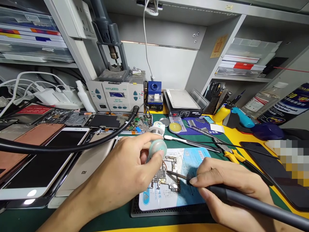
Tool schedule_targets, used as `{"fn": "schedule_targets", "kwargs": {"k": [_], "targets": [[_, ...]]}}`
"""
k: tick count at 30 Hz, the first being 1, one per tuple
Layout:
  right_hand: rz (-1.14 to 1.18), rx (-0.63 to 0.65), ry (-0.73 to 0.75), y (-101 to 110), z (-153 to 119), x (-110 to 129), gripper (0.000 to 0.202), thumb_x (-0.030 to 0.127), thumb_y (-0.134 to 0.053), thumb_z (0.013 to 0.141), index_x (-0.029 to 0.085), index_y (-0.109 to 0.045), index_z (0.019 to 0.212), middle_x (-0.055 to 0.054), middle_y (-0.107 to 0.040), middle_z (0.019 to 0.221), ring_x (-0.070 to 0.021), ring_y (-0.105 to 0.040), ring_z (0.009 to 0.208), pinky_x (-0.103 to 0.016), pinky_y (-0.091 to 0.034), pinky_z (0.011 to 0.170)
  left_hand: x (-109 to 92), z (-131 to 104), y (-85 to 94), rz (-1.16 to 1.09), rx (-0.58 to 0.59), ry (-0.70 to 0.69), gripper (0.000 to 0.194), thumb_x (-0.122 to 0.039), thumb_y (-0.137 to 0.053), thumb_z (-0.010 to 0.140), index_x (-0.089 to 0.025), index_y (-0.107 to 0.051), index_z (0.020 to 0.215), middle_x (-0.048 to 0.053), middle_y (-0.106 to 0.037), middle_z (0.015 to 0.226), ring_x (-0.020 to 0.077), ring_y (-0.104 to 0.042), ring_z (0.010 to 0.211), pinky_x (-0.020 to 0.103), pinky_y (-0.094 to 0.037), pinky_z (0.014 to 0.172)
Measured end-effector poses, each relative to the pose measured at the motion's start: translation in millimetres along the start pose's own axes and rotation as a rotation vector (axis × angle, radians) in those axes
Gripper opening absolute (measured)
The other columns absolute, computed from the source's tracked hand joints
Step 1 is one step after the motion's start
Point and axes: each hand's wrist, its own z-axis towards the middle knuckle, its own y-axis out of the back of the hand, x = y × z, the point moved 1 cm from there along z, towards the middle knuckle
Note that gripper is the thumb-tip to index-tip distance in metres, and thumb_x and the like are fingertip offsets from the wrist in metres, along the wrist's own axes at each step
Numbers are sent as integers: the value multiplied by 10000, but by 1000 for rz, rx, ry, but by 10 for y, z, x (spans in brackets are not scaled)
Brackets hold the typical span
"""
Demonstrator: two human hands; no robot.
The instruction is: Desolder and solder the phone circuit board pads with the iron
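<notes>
Between thumb and fingers my left hand (130, 164) grips a round, pale green spool of desoldering braid (158, 148). A short copper-coloured strand (165, 165) runs down from it to the phone circuit board (160, 174). My right hand (231, 183) is closed around the black handle of a soldering iron (251, 201), held like a pen. The iron's tip meets the strand's end at the board, as far as I can see. Beneath the board lies a white and blue printed mat (193, 193), raised on a dark base.
Behind my hands stand a hot air station (118, 95), a hot plate (182, 101) and an open flux tin (175, 127). Several phones (83, 172) lie on the left. Yellow-handled cutters (233, 154) and a black phone (272, 174) lie right. A thick black cable (72, 148) crosses the left side.
</notes>
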Motion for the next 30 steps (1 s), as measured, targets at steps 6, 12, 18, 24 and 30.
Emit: {"fn": "schedule_targets", "kwargs": {"k": [6, 12, 18, 24, 30], "targets": [[38, -21, 0, -17, -37, -39, 322, -17, -631, 774, 209, -793, 936, -8, -741, 676, -119, -706, 548, -192, -554, 535, 2, 5, 13, -10, 13, 14, 259, -449, -587, 1023, -271, -715, 1161, -55, -740, 751, 128, -495, 573, 256, -379, 497], [12, 10, 13, -1, -18, -7, 317, -19, -619, 775, 208, -770, 936, -20, -755, 677, -130, -717, 545, -202, -575, 541, -41, -4, 36, -53, -17, -3, 332, -447, -644, 972, -223, -741, 1197, -23, -738, 752, 148, -583, 611, 249, -442, 518], [4, -2, 12, -10, -11, -8, 325, -25, -614, 791, 211, -771, 949, -9, -743, 676, -122, -708, 549, -196, -571, 544, -150, 73, 16, -131, -58, -46, 356, -469, -723, 862, -220, -785, 1109, -29, -679, 648, 177, -631, 629, 249, -501, 534], [1, -13, 8, 5, -15, -13, 319, -21, -613, 790, 212, -774, 937, 0, -745, 673, -110, -709, 552, -180, -575, 555, -187, 76, 25, -178, -49, -44, 357, -478, -733, 848, -217, -784, 1085, -23, -695, 657, 190, -666, 654, 248, -527, 544], [14, -16, 18, -7, -15, -23, 323, -24, -624, 791, 212, -777, 950, 2, -748, 679, -106, -709, 560, -173, -575, 563, -108, -18, 51, -186, 15, -15, 307, -412, -665, 947, -208, -763, 1154, 27, -819, 900, 199, -747, 760, 229, -530, 542]]}}
